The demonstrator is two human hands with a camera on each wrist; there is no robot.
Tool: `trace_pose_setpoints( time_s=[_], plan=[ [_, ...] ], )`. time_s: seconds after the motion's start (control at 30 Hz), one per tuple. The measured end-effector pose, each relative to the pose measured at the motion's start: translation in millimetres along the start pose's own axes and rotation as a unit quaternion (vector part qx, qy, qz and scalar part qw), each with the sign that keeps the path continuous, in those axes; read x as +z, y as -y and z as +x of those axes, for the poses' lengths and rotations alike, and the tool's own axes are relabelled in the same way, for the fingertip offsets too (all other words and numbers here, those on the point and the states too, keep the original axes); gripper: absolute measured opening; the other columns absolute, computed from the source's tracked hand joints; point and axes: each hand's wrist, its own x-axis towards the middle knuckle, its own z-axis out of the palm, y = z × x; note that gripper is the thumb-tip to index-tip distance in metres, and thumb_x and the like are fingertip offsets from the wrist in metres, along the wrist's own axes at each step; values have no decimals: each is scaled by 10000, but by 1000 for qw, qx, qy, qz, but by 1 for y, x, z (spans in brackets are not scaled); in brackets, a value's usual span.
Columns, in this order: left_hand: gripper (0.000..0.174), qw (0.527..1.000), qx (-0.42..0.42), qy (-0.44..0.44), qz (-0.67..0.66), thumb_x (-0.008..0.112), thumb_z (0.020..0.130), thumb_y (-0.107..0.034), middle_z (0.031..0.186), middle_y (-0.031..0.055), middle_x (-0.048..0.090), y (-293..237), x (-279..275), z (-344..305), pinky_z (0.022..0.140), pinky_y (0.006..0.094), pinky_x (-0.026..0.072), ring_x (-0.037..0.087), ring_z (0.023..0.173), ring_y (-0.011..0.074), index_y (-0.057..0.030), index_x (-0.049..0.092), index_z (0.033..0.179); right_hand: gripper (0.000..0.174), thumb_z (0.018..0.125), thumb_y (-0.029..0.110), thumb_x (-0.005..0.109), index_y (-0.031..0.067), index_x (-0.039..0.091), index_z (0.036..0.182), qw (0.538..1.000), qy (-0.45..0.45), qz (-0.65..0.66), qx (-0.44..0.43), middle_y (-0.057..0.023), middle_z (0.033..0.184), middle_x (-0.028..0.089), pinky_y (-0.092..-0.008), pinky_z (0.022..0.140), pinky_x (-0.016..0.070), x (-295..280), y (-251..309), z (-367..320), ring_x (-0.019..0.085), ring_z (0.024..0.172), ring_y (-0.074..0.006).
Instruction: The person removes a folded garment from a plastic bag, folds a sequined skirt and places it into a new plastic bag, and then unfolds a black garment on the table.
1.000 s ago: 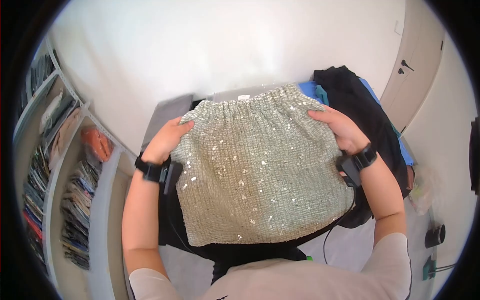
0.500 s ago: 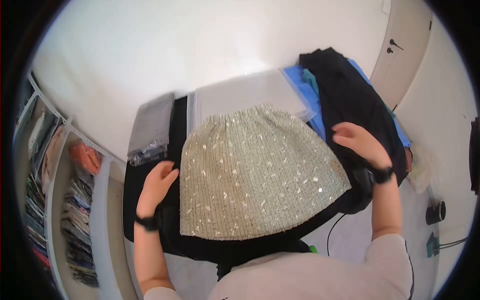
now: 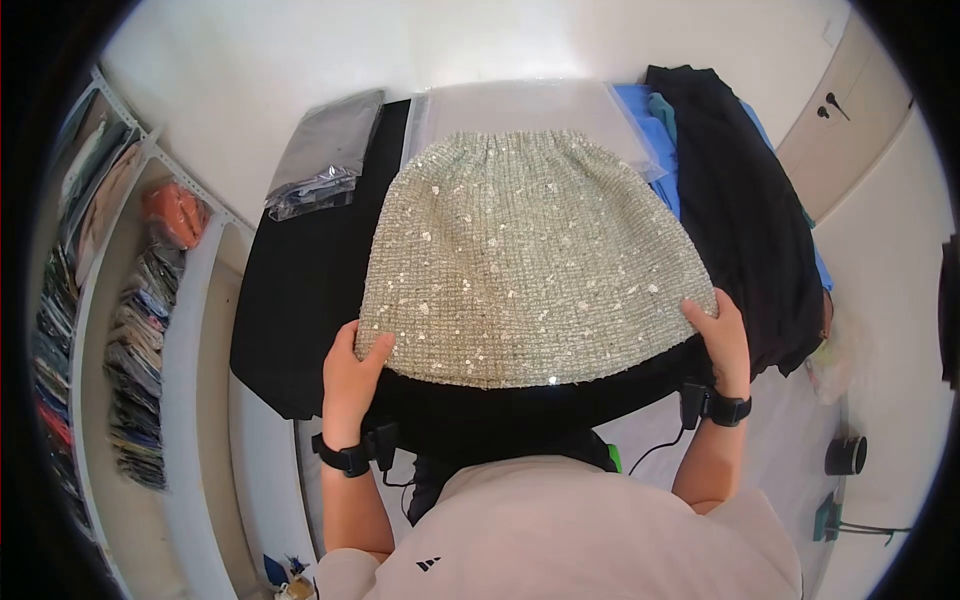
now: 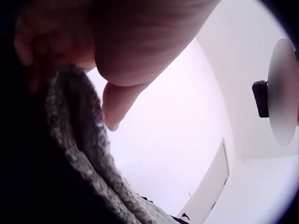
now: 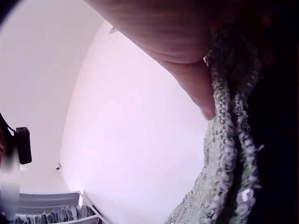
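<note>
A pale green-gold sequined skirt [image 3: 530, 260] lies spread on the black-covered table, its gathered waistband away from me and its hem near me. My left hand [image 3: 352, 380] grips the hem's left corner, thumb on top and fingers at the side edge. At the right corner my right hand [image 3: 725, 335] holds the hem the same way. In the left wrist view the folded hem edge [image 4: 88, 158] runs between thumb and fingers. The right wrist view shows the two layers of the hem [image 5: 229, 140] beside the thumb; the fingers are in shadow there.
Beyond the waistband lies a clear plastic bag [image 3: 530, 105]. A grey packaged garment [image 3: 330, 145] sits at the table's back left. Black trousers [image 3: 735, 200] lie over blue cloth [image 3: 640, 125] on the right. Shelves with packed clothes [image 3: 140, 360] stand at the left.
The skirt, held up by its waistband sides a second ago, was laid down and let go. Both hands have since moved to the hem corners and taken hold there.
</note>
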Motion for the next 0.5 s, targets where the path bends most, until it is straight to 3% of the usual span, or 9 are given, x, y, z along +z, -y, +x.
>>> trace_pose_setpoints(
  time_s=[0.07, 0.13, 0.17, 0.23, 0.3, 0.37, 0.4, 0.47, 0.5],
  plan=[
    [361, 997, 44, -9, 60, 649, 828, -192, 894, 82, 630, -2, -1, -1, 714, 259, 452, 572, 799, 130, 43, 562, 1089, 376, 777, 131, 679, -49, 560, 1085, 1000, -19, -9, -14, -67, 942, 626, -255, 799, 436, 4, 5, -3, 577, 858, -128],
    [315, 997, -1, 1, -76, 639, 807, -140, 922, 94, 643, -5, -7, -3, 743, 278, 460, 590, 819, 152, 48, 577, 1053, 369, 755, 89, 682, -45, 563, 1078, 993, -56, 91, -42, -59, 933, 623, -260, 805, 437, 4, 2, -6, 574, 851, -141],
    [282, 988, -14, -32, -153, 630, 796, -107, 904, 86, 645, -13, -11, -10, 745, 280, 460, 594, 810, 155, 55, 587, 1023, 365, 750, 68, 678, -44, 561, 1077, 991, -77, 83, -65, -54, 930, 619, -265, 811, 436, 4, 3, -10, 570, 856, -139],
    [285, 982, -20, -69, -172, 643, 789, -101, 858, 57, 627, -18, -23, -16, 654, 232, 439, 565, 749, 96, 38, 580, 1029, 358, 739, 26, 671, -38, 558, 1072, 984, -133, 23, -114, -53, 956, 603, -269, 825, 434, 1, 9, -19, 555, 883, -132],
    [297, 978, -46, -75, -189, 649, 791, -108, 853, 51, 621, -16, -26, -19, 626, 215, 429, 554, 729, 78, 33, 573, 1042, 390, 747, 25, 678, -19, 540, 1110, 973, -147, 150, -97, -70, 1039, 574, -273, 824, 440, 4, -10, -20, 553, 910, -147],
    [339, 967, -61, -68, -238, 666, 794, -128, 887, 48, 614, -5, -21, -19, 597, 195, 415, 544, 720, 65, 30, 550, 1071, 352, 802, 1, 637, -17, 507, 1128, 939, -132, 318, -8, -103, 1059, 574, -264, 826, 478, 14, -13, -30, 580, 920, -158],
    [404, 959, -75, -55, -268, 681, 791, -140, 952, 64, 614, 3, -17, -20, 631, 214, 439, 565, 748, 89, 50, 528, 1113, 378, 861, 53, 580, -7, 461, 1215, 923, -81, 376, -7, -111, 1135, 569, -317, 894, 465, 13, -27, -30, 579, 1007, -194],
    [443, 929, -112, -31, -351, 684, 787, -132, 969, 76, 619, 19, -5, -25, 681, 233, 451, 577, 789, 104, 65, 516, 1147, 347, 902, 87, 526, -15, 460, 1228, 840, -22, 540, 51, -111, 1182, 555, -355, 958, 420, 23, -29, -41, 548, 1074, -209],
    [431, 926, -113, -40, -357, 670, 798, -117, 982, 91, 622, 17, -2, -28, 724, 251, 455, 583, 824, 120, 76, 520, 1153, 347, 902, 87, 526, -15, 460, 1228, 839, -24, 541, 51, -111, 1182, 555, -355, 958, 420, 26, -25, -43, 548, 1074, -209]
  ],
)
